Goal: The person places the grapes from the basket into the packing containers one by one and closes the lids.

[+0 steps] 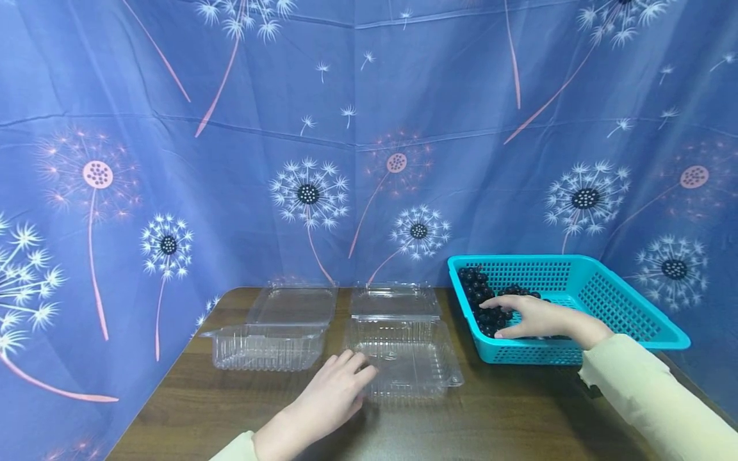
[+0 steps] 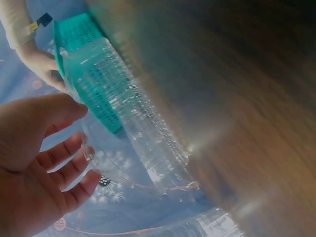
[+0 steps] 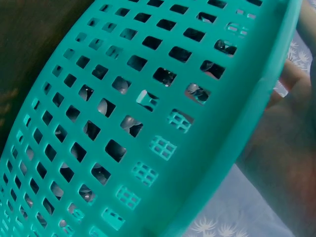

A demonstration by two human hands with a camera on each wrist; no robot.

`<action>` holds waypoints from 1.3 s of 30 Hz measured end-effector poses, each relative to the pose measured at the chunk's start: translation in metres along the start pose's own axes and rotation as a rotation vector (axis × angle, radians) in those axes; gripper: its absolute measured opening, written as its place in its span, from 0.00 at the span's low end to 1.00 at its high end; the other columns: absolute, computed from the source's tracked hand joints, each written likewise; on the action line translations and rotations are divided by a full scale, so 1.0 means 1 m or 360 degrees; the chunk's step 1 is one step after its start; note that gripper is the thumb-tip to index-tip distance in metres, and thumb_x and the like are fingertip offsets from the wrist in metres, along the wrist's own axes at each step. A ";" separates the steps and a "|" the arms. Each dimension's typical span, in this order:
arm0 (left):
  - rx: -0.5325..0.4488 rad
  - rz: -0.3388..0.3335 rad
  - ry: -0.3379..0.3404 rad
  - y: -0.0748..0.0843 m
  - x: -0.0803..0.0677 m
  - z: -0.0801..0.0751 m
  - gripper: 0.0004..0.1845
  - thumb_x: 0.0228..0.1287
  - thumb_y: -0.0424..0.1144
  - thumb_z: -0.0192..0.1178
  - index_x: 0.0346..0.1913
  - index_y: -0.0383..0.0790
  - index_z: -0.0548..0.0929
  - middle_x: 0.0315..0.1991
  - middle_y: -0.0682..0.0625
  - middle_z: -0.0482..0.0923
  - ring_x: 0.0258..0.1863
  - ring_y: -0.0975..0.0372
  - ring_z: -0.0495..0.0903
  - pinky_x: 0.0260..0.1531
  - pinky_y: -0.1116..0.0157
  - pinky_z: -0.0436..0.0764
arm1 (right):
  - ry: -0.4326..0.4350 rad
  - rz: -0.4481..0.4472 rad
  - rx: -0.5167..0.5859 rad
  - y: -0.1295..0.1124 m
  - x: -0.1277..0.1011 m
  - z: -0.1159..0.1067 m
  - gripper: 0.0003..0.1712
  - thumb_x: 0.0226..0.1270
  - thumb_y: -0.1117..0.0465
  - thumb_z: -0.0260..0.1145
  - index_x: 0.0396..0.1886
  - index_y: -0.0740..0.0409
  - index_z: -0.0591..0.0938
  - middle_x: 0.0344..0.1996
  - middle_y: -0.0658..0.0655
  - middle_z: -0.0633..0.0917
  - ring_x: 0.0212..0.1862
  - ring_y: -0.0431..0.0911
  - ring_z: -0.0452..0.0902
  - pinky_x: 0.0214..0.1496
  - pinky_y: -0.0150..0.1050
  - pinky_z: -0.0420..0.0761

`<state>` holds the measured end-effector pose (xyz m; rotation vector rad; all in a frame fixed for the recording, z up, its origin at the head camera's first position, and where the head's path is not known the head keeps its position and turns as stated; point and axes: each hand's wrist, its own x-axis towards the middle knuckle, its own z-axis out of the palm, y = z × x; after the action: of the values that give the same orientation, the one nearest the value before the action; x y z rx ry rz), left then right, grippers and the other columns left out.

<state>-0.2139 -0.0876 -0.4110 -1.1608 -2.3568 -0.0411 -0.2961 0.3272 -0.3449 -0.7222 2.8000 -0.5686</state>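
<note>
Left hand: our left hand (image 1: pixel 331 397), fingers relaxed, touches the near clear clamshell box (image 1: pixel 406 358) mid-table.
Right hand: our right hand (image 1: pixel 533 318) rests loose-fingered on the dark grapes (image 1: pixel 484 301).
Grapes: inside the teal basket (image 1: pixel 623 301), table's right edge.
</note>
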 end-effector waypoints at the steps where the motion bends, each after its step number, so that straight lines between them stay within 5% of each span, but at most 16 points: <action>1: 0.0004 0.0006 0.0006 -0.001 -0.001 0.000 0.23 0.44 0.38 0.72 0.46 0.47 0.79 0.41 0.56 0.76 0.37 0.66 0.72 0.30 0.75 0.72 | -0.0024 0.0012 0.0014 0.001 0.001 0.000 0.37 0.60 0.45 0.66 0.66 0.54 0.68 0.62 0.66 0.70 0.61 0.66 0.66 0.49 0.57 0.77; 15: 0.0104 0.0093 0.0068 -0.005 -0.001 0.004 0.16 0.39 0.29 0.68 0.31 0.50 0.76 0.30 0.59 0.73 0.30 0.66 0.71 0.24 0.74 0.62 | -0.0060 0.0073 -0.0001 0.000 0.017 -0.008 0.38 0.61 0.41 0.63 0.66 0.56 0.69 0.63 0.66 0.70 0.61 0.64 0.66 0.54 0.61 0.73; 31: 0.0094 0.0072 0.0034 -0.006 0.002 0.005 0.14 0.44 0.29 0.66 0.31 0.50 0.76 0.30 0.59 0.74 0.31 0.65 0.72 0.24 0.74 0.62 | 0.0058 0.0088 -0.0118 0.007 0.035 -0.010 0.36 0.58 0.49 0.69 0.61 0.60 0.68 0.57 0.71 0.69 0.58 0.65 0.67 0.51 0.59 0.74; 39: 0.0060 0.0072 -0.0004 -0.004 0.001 0.004 0.15 0.44 0.29 0.68 0.32 0.51 0.77 0.31 0.60 0.75 0.31 0.67 0.70 0.24 0.75 0.62 | 0.0056 0.0209 -0.0203 0.004 0.052 -0.024 0.43 0.56 0.48 0.70 0.67 0.57 0.63 0.65 0.75 0.58 0.63 0.72 0.57 0.53 0.66 0.69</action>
<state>-0.2196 -0.0886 -0.4132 -1.1964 -2.3224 0.0198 -0.3491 0.3126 -0.3297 -0.5506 2.9102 -0.3863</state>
